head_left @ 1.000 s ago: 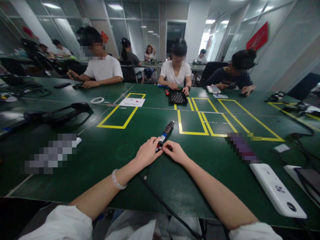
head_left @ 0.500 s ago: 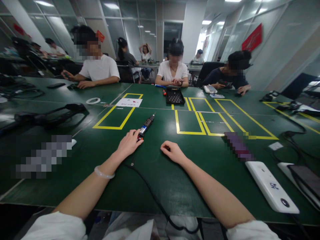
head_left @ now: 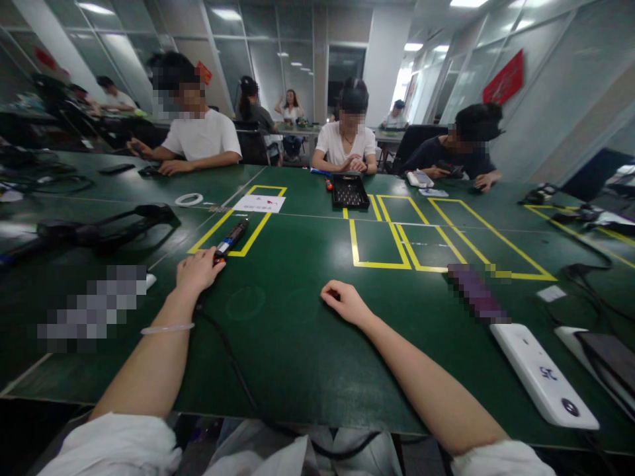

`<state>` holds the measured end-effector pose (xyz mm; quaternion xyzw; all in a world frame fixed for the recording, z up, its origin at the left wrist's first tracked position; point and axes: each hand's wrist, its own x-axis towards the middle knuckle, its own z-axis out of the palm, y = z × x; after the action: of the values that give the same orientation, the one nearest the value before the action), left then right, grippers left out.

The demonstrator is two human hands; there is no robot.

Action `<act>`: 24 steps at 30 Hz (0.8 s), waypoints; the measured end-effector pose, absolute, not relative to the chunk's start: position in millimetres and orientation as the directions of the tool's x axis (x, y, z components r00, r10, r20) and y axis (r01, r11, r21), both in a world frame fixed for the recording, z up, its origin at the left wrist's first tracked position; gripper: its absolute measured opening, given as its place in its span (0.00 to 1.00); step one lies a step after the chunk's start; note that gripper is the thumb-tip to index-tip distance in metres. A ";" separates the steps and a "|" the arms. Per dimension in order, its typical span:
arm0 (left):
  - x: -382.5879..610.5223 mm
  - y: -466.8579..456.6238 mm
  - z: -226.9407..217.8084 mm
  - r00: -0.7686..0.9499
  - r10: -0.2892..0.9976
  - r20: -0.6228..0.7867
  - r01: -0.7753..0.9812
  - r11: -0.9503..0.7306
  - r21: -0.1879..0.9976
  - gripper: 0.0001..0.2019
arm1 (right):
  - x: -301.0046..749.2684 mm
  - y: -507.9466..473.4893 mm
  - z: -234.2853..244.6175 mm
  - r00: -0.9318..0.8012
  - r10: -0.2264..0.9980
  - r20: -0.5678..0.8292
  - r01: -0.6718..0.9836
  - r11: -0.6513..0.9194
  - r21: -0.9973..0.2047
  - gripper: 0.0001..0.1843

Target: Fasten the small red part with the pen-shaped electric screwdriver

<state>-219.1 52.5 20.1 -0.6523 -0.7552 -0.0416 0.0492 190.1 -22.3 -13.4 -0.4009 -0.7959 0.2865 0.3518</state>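
My left hand (head_left: 197,271) is closed around the rear end of a corded electric screwdriver (head_left: 233,238). The tool lies low over the yellow-taped rectangle (head_left: 239,254) at left, its bit end pointing away and slightly right. From its back a black cable (head_left: 229,350) runs down over the table's near edge. A pale bracelet (head_left: 167,328) circles my left wrist. My right hand (head_left: 346,301) rests on the green table, fingers loosely curled, with nothing visible in it. A printed white paper (head_left: 259,203) lies just beyond the screwdriver.
A black tray of small parts (head_left: 350,192) stands at the far side, near a seated person (head_left: 344,142). More taped rectangles (head_left: 381,266) mark the right. White power banks (head_left: 546,377), a blurred phone (head_left: 476,291), a black headset-like device (head_left: 124,228) and a tape ring (head_left: 189,199) lie around.
My left hand has carried the screwdriver leftward, from the table's middle to the left taped rectangle, its cable trailing along. My right hand has stayed in place.
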 end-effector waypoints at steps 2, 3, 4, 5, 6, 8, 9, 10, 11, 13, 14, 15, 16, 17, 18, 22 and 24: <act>-217.1 48.0 18.4 -0.127 0.968 0.215 0.990 0.136 -0.026 0.25 | 190.2 -22.1 -13.9 -0.430 0.840 0.329 0.436 0.513 -0.740 0.06; -214.4 45.8 18.1 -0.118 0.962 0.248 0.991 0.129 -0.029 0.24 | 190.1 -22.1 -13.9 -0.430 0.841 0.328 0.436 0.511 -0.741 0.06; -211.1 43.9 18.3 -0.114 0.957 0.267 0.992 0.125 -0.027 0.23 | 190.1 -22.1 -13.8 -0.429 0.843 0.326 0.437 0.509 -0.741 0.06; -207.5 42.4 19.0 -0.116 0.954 0.277 0.992 0.128 -0.024 0.23 | 190.0 -22.2 -13.5 -0.428 0.843 0.325 0.438 0.508 -0.741 0.06; -204.0 41.4 20.2 -0.124 0.952 0.279 0.991 0.136 -0.021 0.23 | 190.0 -22.3 -13.0 -0.428 0.844 0.324 0.439 0.507 -0.741 0.06; -198.1 40.5 23.0 -0.153 0.949 0.274 0.986 0.166 -0.026 0.22 | 189.7 -22.7 -12.1 -0.430 0.843 0.324 0.437 0.508 -0.742 0.06; -195.9 40.3 24.4 -0.166 0.948 0.272 0.983 0.181 -0.032 0.21 | 189.6 -22.9 -11.7 -0.430 0.843 0.324 0.436 0.508 -0.743 0.06; -194.3 40.3 25.6 -0.174 0.947 0.269 0.981 0.191 -0.038 0.20 | 189.5 -23.1 -11.4 -0.431 0.842 0.324 0.434 0.508 -0.744 0.06; -193.2 40.2 26.4 -0.175 0.948 0.265 0.980 0.193 -0.043 0.19 | 189.4 -23.3 -11.1 -0.432 0.842 0.324 0.432 0.508 -0.745 0.06; -192.3 39.5 27.3 -0.173 0.950 0.259 0.980 0.192 -0.051 0.16 | 189.4 -23.6 -10.8 -0.431 0.842 0.325 0.431 0.509 -0.745 0.06; -192.1 38.9 27.5 -0.175 0.949 0.262 0.979 0.195 -0.054 0.14 | 189.4 -23.7 -10.8 -0.430 0.842 0.324 0.432 0.508 -0.745 0.06; -192.0 38.2 27.7 -0.182 0.946 0.269 0.977 0.204 -0.057 0.14 | 189.5 -23.8 -10.8 -0.432 0.843 0.322 0.433 0.507 -0.745 0.06; -191.6 37.3 27.9 -0.192 0.940 0.283 0.974 0.217 -0.059 0.14 | 189.5 -23.8 -10.9 -0.432 0.843 0.320 0.434 0.506 -0.745 0.06; -190.7 36.4 28.5 -0.199 0.932 0.304 0.972 0.227 -0.059 0.15 | 189.6 -23.6 -11.0 -0.433 0.843 0.319 0.436 0.505 -0.745 0.06; -189.0 35.5 29.4 -0.199 0.921 0.334 0.972 0.229 -0.054 0.16 | 189.5 -23.4 -11.2 -0.434 0.843 0.318 0.437 0.506 -0.744 0.06; -168.9 32.1 35.9 -0.172 0.905 0.390 0.985 0.156 0.074 0.19 | 188.5 -21.8 -12.8 -0.435 0.843 0.316 0.446 0.507 -0.738 0.05; -148.6 29.3 39.1 -0.143 0.935 0.325 0.975 0.078 0.207 0.19 | 187.9 -21.0 -13.6 -0.435 0.844 0.315 0.451 0.507 -0.735 0.05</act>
<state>-148.6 29.3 39.1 -0.6522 -0.7322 -0.1889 0.0536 187.9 -21.0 -13.6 -0.4059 -0.7972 0.2860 0.3433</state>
